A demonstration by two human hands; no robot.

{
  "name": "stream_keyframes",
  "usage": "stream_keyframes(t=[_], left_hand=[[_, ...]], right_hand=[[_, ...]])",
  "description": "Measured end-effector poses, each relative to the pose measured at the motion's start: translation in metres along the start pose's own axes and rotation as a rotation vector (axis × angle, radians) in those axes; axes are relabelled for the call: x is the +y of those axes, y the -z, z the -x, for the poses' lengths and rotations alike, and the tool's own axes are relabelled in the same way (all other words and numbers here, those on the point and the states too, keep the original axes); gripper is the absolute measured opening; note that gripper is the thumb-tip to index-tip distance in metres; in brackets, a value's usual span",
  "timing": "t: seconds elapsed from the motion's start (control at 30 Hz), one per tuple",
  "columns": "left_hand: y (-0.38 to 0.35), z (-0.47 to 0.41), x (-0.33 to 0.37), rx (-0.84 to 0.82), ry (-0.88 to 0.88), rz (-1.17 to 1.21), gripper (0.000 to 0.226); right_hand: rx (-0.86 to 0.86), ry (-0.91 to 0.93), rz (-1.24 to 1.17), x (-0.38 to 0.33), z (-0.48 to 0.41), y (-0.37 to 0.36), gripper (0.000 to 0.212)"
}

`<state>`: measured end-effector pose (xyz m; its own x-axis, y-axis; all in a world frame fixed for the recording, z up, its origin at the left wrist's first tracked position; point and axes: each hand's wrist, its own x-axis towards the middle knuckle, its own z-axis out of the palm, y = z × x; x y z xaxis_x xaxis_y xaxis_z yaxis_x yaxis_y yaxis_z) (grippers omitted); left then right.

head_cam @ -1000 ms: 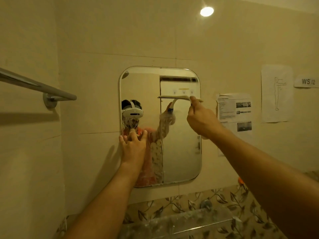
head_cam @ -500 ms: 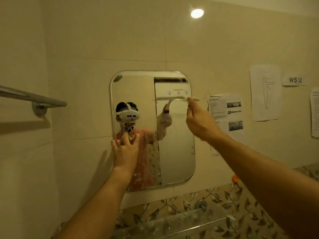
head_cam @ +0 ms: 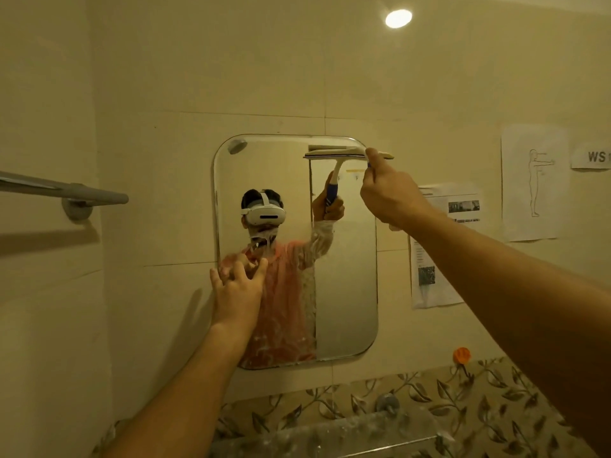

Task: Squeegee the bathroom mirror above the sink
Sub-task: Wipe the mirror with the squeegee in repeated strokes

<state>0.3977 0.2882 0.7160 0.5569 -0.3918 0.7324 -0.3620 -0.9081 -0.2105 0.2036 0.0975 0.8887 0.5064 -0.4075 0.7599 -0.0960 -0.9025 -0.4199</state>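
Observation:
A rounded rectangular mirror (head_cam: 347,292) hangs on the tiled wall, with soapy streaks over its left and middle part and a cleaner strip down its right side. My right hand (head_cam: 390,193) is shut on the squeegee (head_cam: 380,155), whose blade lies flat against the glass near the mirror's top right corner. The white and blue handle shows only in the reflection. My left hand (head_cam: 236,292) rests with fingers spread against the mirror's left edge, at mid height.
A metal towel bar (head_cam: 66,190) juts from the left wall. Paper sheets (head_cam: 443,246) are stuck to the wall right of the mirror. Below runs a leaf-patterned tile band, a glass shelf (head_cam: 330,434) and an orange hook (head_cam: 462,354).
My right hand has carried the squeegee up from the mirror's upper third to its top edge. My left hand stays at the left edge.

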Motion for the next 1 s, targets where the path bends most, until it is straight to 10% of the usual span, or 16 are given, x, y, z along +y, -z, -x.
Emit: stream_keyframes(t=[0.53,1.0], left_hand=[[0.003,0.002,0.002,0.007,0.011,-0.007,0.079],[0.008,0.002,0.000,0.019,-0.027,0.026,0.080]], right_hand=[[-0.150,-0.132,-0.027,0.040,0.098,-0.047,0.055],[0.069,-0.068,-0.044,-0.019,-0.019,0.012,0.053]])
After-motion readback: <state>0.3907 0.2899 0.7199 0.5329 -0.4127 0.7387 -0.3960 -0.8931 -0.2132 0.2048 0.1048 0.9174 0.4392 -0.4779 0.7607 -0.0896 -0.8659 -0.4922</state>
